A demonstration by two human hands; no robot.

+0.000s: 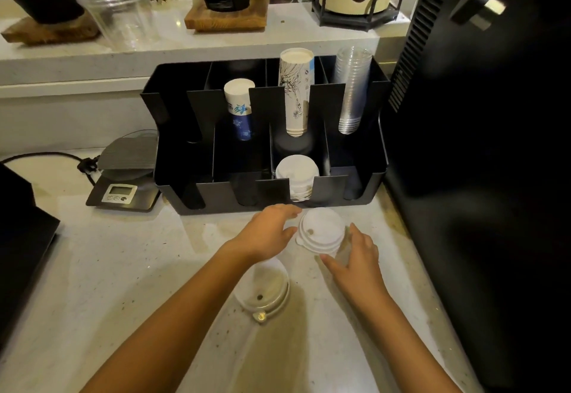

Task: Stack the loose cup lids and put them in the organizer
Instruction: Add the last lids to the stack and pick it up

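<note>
White plastic lids (321, 230) between your spread-fingered left hand (265, 233) and right hand (358, 258); square edges, then slot into black organizer (349, 188).

Counter (123, 269) carries organizer (349, 188), scale (123, 188), perhaps 2 lids (262, 290).

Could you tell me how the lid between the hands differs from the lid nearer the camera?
The white lid sits close to the organizer, flanked by the left hand and right hand; the near lid lies partly under the left forearm, untouched. The white lid looks opaque, the near lid paler and glossier. Both are round with a small hole.
</note>
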